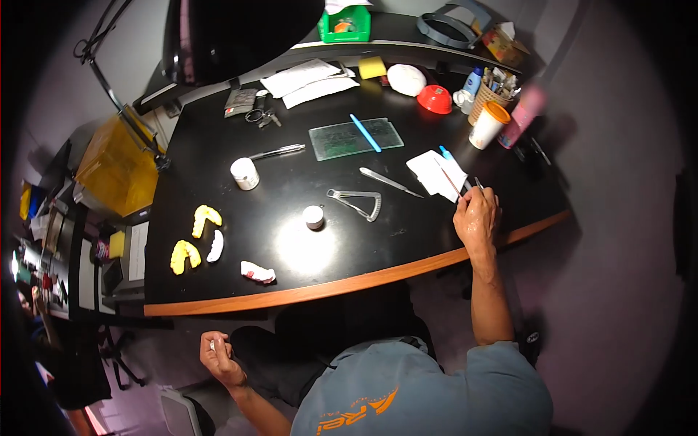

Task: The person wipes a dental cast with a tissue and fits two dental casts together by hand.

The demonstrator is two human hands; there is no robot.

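The right hand is pinching a thin tool beside the paper; the left hand is curling closed, contents unclear.

Left hand: curled inward | right hand: reached forward, pinching

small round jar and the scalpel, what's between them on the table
The caliper gauge lies between the small round jar and the scalpel, on the black tabletop, in the head view.
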